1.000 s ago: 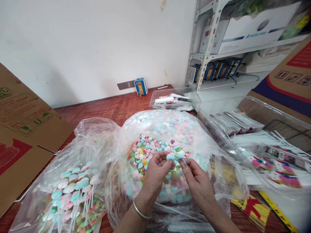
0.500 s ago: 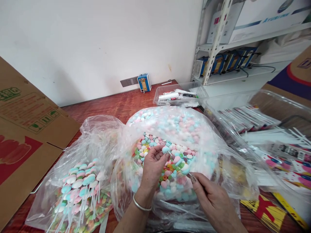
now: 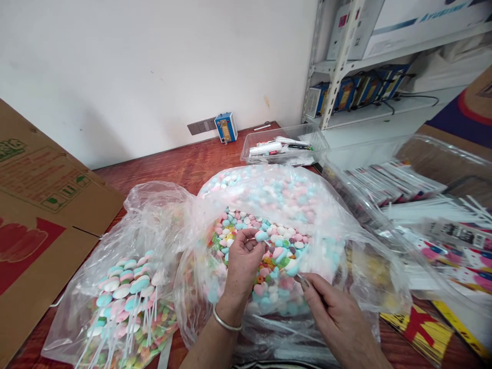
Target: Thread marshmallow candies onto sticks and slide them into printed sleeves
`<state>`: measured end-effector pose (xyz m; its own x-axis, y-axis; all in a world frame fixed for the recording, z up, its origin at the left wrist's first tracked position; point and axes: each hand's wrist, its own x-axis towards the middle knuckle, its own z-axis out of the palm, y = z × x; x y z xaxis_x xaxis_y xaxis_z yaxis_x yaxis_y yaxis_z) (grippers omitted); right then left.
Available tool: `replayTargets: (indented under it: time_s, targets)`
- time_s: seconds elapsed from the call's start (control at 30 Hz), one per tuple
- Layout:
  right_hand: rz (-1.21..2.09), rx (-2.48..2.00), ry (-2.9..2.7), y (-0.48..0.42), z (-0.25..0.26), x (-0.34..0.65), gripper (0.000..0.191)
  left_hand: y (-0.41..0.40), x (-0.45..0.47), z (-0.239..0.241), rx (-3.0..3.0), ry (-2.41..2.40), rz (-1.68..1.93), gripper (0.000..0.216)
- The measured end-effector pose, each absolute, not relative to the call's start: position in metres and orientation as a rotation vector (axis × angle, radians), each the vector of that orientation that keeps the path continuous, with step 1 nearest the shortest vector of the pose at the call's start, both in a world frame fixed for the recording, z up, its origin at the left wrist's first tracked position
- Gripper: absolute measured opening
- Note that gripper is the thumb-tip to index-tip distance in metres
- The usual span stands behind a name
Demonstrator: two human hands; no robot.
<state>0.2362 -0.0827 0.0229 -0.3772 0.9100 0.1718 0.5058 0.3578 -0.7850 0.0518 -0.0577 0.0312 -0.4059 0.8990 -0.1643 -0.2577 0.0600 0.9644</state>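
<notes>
Over the open plastic bag of candies (image 3: 307,200), my left hand (image 3: 246,253) pinches a pale blue-and-white candy (image 3: 262,236) between thumb and fingers. My right hand (image 3: 330,302), closed in a pinch, grips the thin white stick of a candy skewer (image 3: 292,267). Blue, white and pink pieces seem to be threaded on this stick, though where they end among the loose candies behind is hard to tell. The two hands are apart. Loose pink, blue and white candies and fruit rings (image 3: 260,280) lie below them in the bag.
Several candy skewers (image 3: 130,287) rest on a clear bag of gummies at left, beside a cardboard box (image 3: 46,225). A clear tray of pens (image 3: 282,148) stands behind. At right are a larger plastic tray (image 3: 357,210) with packets and white sticks, and yellow packaging (image 3: 417,333).
The view has shifted slightly. Both hands keep nearly the same pose and grip, with the candy and skewer almost unmoved.
</notes>
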Motion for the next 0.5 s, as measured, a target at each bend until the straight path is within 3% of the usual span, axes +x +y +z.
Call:
replayTargets:
  time_s: [0.5]
  targets:
    - [0.849,-1.316,-2.077,-0.089,0.023,0.227,0.031,-0.056,0.059,0.021,0.859,1.469,1.528,0.018]
